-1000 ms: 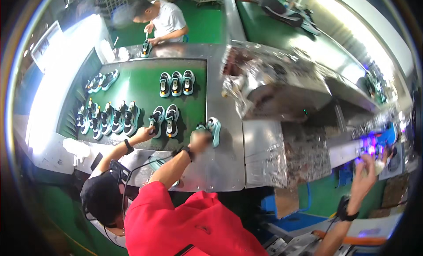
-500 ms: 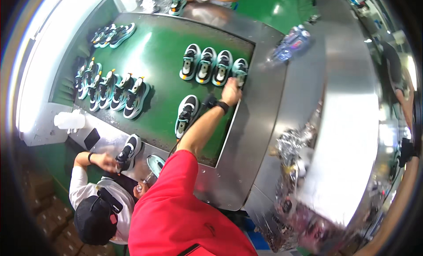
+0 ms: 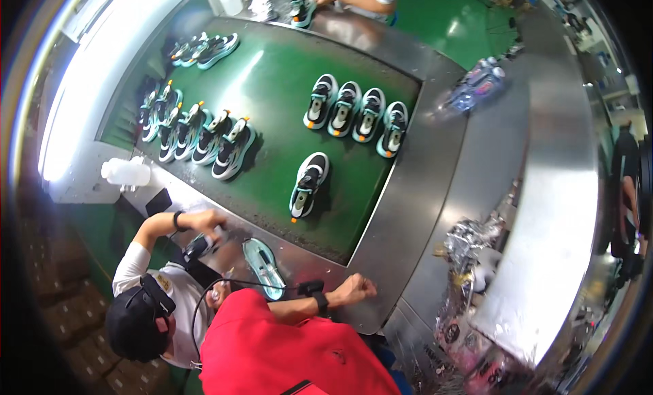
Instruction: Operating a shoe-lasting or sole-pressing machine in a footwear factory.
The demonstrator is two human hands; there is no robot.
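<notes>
My left hand (image 3: 356,289) is held over the near metal rim (image 3: 299,255) of the table, fingers curled, with nothing visible in them. A dark band and a small black cabled device sit on that wrist. Nearest to it on the green surface is a single black, white and teal sneaker (image 3: 309,187). Farther off, several like it stand in a row, with the rightmost sneaker (image 3: 393,129) close to the right edge. At the far right rim, a dark wrist device and a sliver of my right hand (image 3: 643,244) show, with its fingers unreadable.
A seated co-worker in a black cap (image 3: 139,320) handles a sneaker at the left, near a teal sole (image 3: 264,264). More sneakers (image 3: 235,149) stand at the back left. Bottles (image 3: 479,85) and crumpled plastic (image 3: 469,242) lie right. Another person works at the far end.
My left hand has let go of the rightmost sneaker in the row and drawn back to the near rim. The co-worker's hand has risen off a sneaker. The whole view has shifted.
</notes>
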